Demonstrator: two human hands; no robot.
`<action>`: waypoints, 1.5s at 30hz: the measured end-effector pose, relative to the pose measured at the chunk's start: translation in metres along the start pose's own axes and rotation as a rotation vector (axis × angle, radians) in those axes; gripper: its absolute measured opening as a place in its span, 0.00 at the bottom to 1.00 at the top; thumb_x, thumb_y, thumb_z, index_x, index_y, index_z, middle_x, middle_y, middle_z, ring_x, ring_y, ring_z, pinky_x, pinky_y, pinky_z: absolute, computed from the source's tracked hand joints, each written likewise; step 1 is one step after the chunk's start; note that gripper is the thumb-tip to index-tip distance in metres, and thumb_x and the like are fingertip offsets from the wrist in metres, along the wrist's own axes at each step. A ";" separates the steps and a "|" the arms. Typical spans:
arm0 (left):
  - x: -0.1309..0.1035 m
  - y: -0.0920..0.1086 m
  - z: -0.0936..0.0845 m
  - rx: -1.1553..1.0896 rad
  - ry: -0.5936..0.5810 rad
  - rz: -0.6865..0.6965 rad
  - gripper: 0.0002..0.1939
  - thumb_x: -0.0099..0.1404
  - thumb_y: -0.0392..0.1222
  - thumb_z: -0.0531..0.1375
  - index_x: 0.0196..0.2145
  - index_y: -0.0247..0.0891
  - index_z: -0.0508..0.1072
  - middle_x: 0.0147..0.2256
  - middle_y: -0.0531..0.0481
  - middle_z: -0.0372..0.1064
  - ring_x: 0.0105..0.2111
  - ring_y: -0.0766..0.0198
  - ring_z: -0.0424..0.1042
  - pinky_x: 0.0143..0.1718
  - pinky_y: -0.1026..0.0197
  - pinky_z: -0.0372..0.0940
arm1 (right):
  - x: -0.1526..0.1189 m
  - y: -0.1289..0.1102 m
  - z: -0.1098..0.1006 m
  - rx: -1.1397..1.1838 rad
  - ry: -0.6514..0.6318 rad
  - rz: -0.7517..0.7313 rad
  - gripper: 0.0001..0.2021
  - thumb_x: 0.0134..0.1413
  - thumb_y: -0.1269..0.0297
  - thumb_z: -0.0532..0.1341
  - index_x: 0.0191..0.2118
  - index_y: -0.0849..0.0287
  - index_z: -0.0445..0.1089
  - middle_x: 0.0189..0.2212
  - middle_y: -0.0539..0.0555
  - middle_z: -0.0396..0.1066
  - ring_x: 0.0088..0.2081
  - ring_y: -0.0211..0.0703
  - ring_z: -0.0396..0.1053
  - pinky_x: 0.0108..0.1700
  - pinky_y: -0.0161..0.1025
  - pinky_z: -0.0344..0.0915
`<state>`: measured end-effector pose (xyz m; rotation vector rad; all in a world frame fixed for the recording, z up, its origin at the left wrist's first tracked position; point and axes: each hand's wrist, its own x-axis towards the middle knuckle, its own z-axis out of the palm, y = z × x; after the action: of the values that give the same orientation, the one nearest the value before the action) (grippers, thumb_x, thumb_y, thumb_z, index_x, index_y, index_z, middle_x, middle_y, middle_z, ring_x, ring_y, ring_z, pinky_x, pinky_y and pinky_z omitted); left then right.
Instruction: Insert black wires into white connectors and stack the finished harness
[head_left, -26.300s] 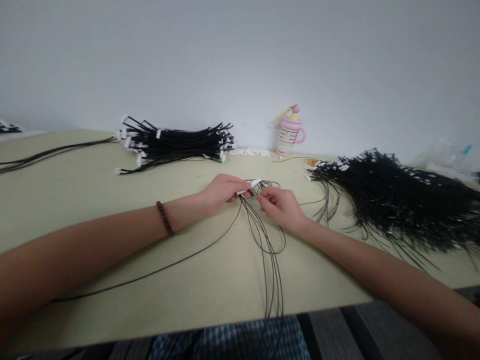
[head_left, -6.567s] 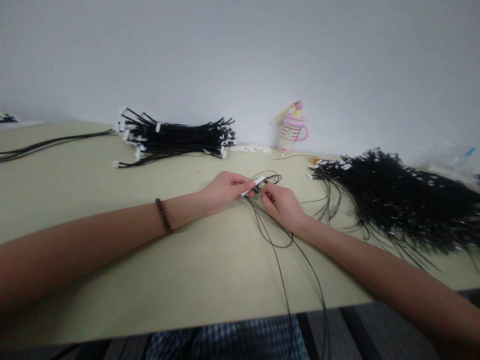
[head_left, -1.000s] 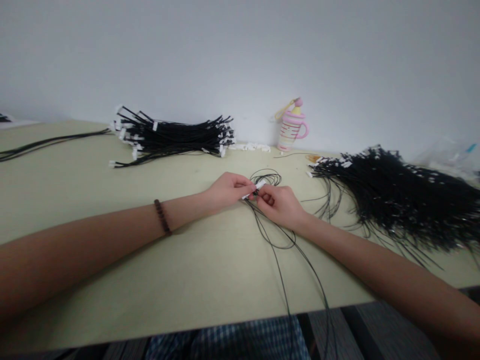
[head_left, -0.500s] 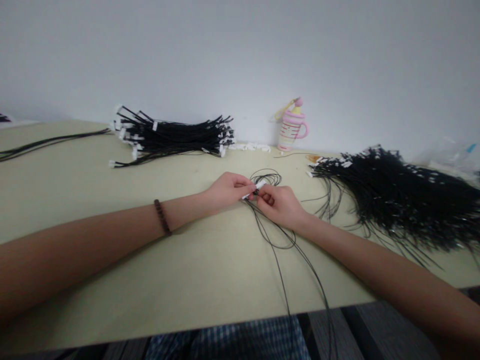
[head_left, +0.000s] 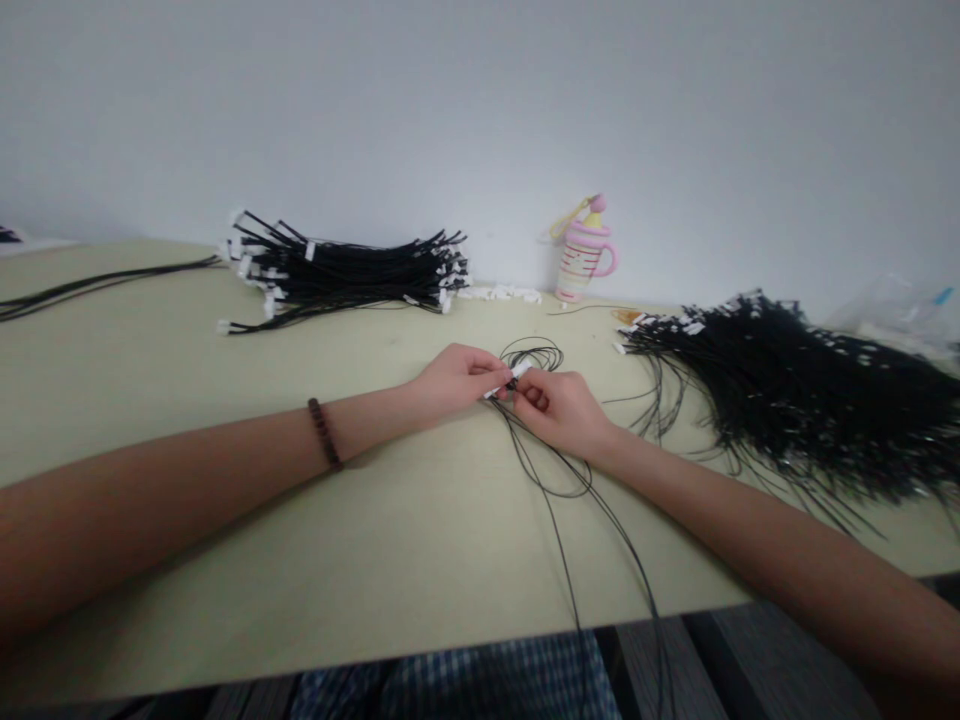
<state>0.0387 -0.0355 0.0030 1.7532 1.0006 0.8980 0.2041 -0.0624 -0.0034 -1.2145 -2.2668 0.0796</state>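
Observation:
Near the middle of the table, my left hand [head_left: 465, 380] pinches a white connector [head_left: 521, 369] with thin black wires at it. Close against it from the right, my right hand [head_left: 561, 408] is closed, its thumb and forefinger at the wires beside the connector. Fingers hide the exact contact between wires and connector. Loops of thin black wire [head_left: 551, 352] lie just behind the hands. More wires [head_left: 559, 540] run from the hands toward me and hang over the front edge.
A bundle of black cables with white ends [head_left: 352, 275] lies at the back left. Small white connectors [head_left: 501, 294] and a pink-and-yellow cup [head_left: 581, 262] stand by the wall. On the right are a large heap of black wires [head_left: 817, 400] and a clear plastic bag [head_left: 904, 305].

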 end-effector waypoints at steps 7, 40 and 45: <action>0.000 0.000 0.000 0.011 -0.004 0.001 0.11 0.53 0.44 0.59 0.28 0.33 0.74 0.22 0.52 0.69 0.22 0.71 0.63 0.25 0.68 0.57 | 0.000 0.001 0.000 0.002 -0.007 -0.010 0.09 0.51 0.63 0.53 0.26 0.62 0.65 0.16 0.48 0.62 0.18 0.30 0.56 0.23 0.31 0.47; 0.002 -0.003 0.001 0.033 -0.013 0.020 0.11 0.53 0.44 0.57 0.27 0.33 0.74 0.23 0.51 0.70 0.24 0.69 0.65 0.26 0.67 0.57 | 0.000 0.000 -0.001 0.013 -0.030 0.007 0.10 0.51 0.62 0.53 0.27 0.62 0.66 0.17 0.48 0.63 0.19 0.31 0.56 0.23 0.31 0.47; 0.002 -0.003 0.001 0.040 -0.013 0.024 0.11 0.53 0.44 0.57 0.27 0.33 0.74 0.23 0.51 0.70 0.24 0.69 0.65 0.26 0.67 0.57 | 0.000 0.000 0.000 0.009 -0.019 0.001 0.09 0.51 0.62 0.54 0.27 0.62 0.66 0.16 0.48 0.63 0.19 0.31 0.56 0.23 0.31 0.47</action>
<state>0.0394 -0.0327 0.0000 1.8058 0.9967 0.8860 0.2048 -0.0626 -0.0033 -1.2155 -2.2792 0.1024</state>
